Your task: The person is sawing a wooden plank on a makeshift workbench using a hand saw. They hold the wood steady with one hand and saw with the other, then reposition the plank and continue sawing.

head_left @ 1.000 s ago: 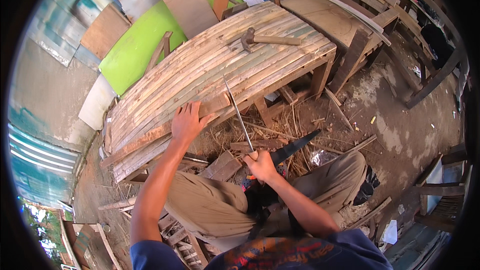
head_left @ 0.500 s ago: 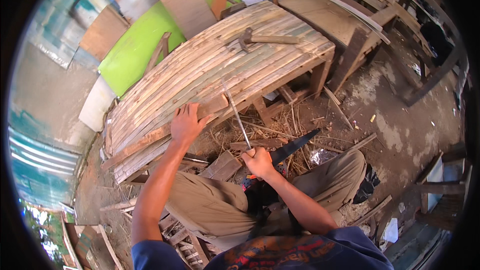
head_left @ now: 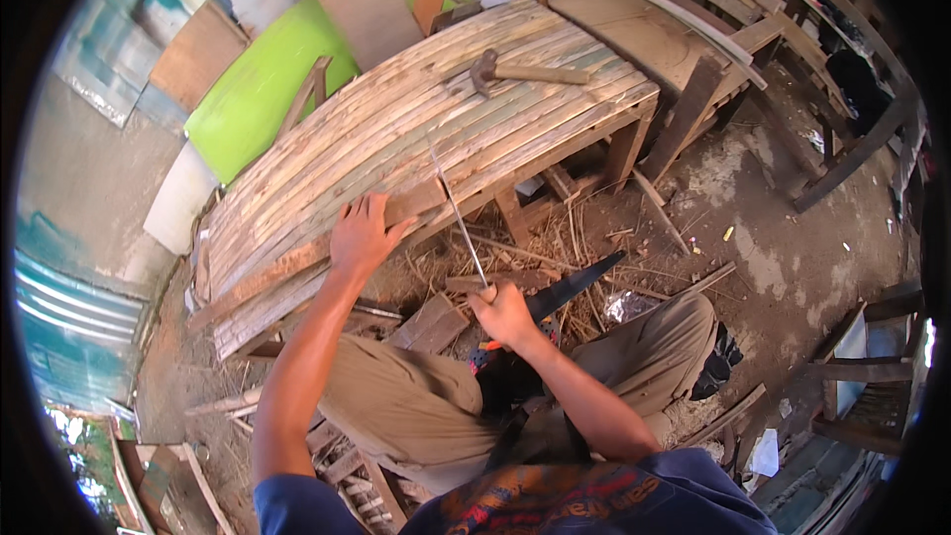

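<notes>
A wooden plank (head_left: 414,200) lies along the near edge of a slatted wooden bench (head_left: 337,154). My left hand (head_left: 363,235) presses down on it, fingers over its top and thumb toward the near side. In my right hand (head_left: 501,313) is the handle of a handsaw (head_left: 459,218). Its thin blade, seen nearly edge-on, runs up past the plank's right end, close to the cut edge. Whether the teeth touch wood I cannot tell. A claw hammer (head_left: 540,73) rests farther back on the bench.
A second, dark blade (head_left: 580,284) lies beyond my right wrist, near my knee. Straw and wood scraps (head_left: 436,322) litter the ground below the bench. Green and brown panels (head_left: 267,89) lean behind it. Wooden furniture frames (head_left: 693,109) stand at the right.
My right hand and the saw have shifted slightly forward. My left hand stays on the plank. The whole view has moved a little.
</notes>
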Motion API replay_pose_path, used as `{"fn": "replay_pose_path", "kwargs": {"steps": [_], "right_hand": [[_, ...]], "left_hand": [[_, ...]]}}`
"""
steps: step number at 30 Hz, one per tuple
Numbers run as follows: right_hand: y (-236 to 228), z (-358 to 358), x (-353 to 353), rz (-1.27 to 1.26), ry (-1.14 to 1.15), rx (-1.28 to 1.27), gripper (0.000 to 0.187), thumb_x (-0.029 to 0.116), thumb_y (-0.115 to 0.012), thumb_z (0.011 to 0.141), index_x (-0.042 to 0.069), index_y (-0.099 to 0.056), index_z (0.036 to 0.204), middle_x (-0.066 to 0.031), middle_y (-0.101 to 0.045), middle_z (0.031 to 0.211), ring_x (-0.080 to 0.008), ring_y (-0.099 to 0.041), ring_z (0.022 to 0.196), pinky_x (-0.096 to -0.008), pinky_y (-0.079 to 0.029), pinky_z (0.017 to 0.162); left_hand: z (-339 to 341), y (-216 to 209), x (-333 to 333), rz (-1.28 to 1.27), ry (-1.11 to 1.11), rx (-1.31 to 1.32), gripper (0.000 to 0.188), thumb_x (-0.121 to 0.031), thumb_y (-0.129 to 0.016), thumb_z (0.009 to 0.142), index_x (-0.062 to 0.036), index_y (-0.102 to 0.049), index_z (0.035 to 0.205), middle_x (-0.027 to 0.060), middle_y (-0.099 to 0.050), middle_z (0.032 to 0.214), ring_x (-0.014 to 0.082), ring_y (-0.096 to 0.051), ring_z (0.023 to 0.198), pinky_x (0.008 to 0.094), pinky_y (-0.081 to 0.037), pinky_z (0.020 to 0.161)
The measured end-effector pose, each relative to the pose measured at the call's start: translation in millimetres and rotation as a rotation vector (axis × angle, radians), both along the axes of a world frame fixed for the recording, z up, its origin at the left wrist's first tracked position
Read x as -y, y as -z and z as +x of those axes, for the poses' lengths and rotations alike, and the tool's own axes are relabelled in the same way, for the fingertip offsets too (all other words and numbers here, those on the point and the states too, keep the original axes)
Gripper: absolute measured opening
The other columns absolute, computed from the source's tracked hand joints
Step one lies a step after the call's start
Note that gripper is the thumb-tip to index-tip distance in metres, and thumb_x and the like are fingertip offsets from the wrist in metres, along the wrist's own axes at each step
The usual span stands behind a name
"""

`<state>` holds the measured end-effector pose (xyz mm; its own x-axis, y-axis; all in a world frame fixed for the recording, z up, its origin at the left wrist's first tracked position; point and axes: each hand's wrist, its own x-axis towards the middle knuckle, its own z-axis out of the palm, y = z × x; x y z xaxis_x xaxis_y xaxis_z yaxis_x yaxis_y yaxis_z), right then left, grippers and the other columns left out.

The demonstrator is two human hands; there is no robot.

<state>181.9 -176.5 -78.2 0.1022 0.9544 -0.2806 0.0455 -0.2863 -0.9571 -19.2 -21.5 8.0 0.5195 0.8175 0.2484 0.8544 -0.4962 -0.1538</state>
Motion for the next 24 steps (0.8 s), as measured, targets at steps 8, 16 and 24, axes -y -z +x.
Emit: {"fn": "replay_pose_path", "kwargs": {"steps": [8, 16, 24], "right_hand": [[-80, 5, 6, 0.376, 0.185, -0.099, 0.022, 0.014, -0.071, 0.088, -0.001, -0.059, 0.077, -0.0013, -0.058, 0.062, -0.0107, -0.052, 0.055, -0.031, -0.044, 0.053], [-13, -5, 5, 0.061, 0.036, 0.12, 0.031, 0.024, -0.066, 0.087, -0.005, -0.064, 0.078, -0.019, -0.066, 0.068, -0.0307, -0.068, 0.066, -0.0434, -0.051, 0.062], [-89, 19, 7, 0.323, 0.178, -0.103, 0.024, 0.02, -0.068, 0.089, -0.002, -0.061, 0.081, -0.012, -0.06, 0.062, -0.0153, -0.053, 0.058, -0.0379, -0.047, 0.059]], "left_hand": [[-12, 4, 0, -0.014, 0.003, -0.003, 0.058, -0.055, -0.065, 0.093, -0.0058, -0.053, 0.121, 0.015, -0.065, 0.117, 0.0309, -0.061, 0.115, 0.0473, -0.043, 0.101], [-3, -2, -2, -0.023, -0.01, -0.003, 0.057, -0.056, -0.064, 0.093, -0.0066, -0.054, 0.12, 0.015, -0.067, 0.113, 0.0308, -0.063, 0.113, 0.0442, -0.044, 0.1], [-11, 0, -1, 0.006, 0.029, 0.007, 0.055, -0.053, -0.068, 0.091, -0.0075, -0.053, 0.119, 0.015, -0.067, 0.115, 0.032, -0.063, 0.113, 0.0467, -0.045, 0.1]]}}
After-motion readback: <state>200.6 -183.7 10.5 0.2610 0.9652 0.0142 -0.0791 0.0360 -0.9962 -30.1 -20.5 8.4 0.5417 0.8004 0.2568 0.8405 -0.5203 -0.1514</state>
